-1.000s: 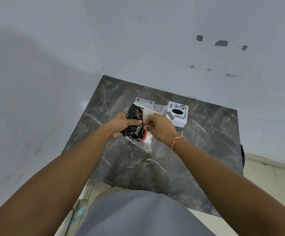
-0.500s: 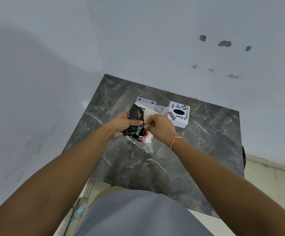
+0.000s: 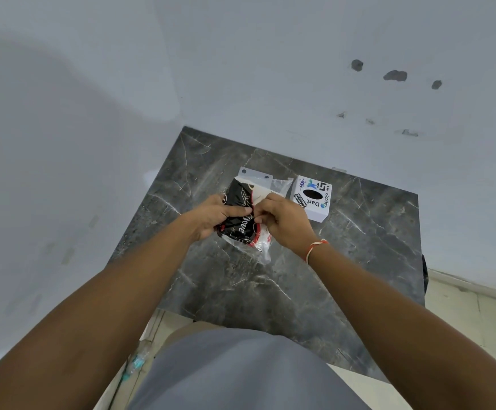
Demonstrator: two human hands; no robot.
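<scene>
A clear plastic packet (image 3: 263, 250) with a white hanger tab lies on the dark marble table (image 3: 285, 285). Inside it is a black folded item (image 3: 239, 229) with white script and red trim, next to a cream piece. My left hand (image 3: 214, 214) grips the packet's left side, thumb laid across the black item. My right hand (image 3: 283, 218) pinches the packet at its middle, fingers curled, right beside the left thumb. Both hands hold the packet just above the tabletop. The packet's middle is hidden under my fingers.
A small white box (image 3: 311, 198) with stickers and a black oval stands on the table just right of the packet. Walls close the table's far and left sides. Pale floor tiles (image 3: 462, 315) show to the right and below.
Hands and packet stay almost still. My right fingers have shifted slightly along the packet's middle.
</scene>
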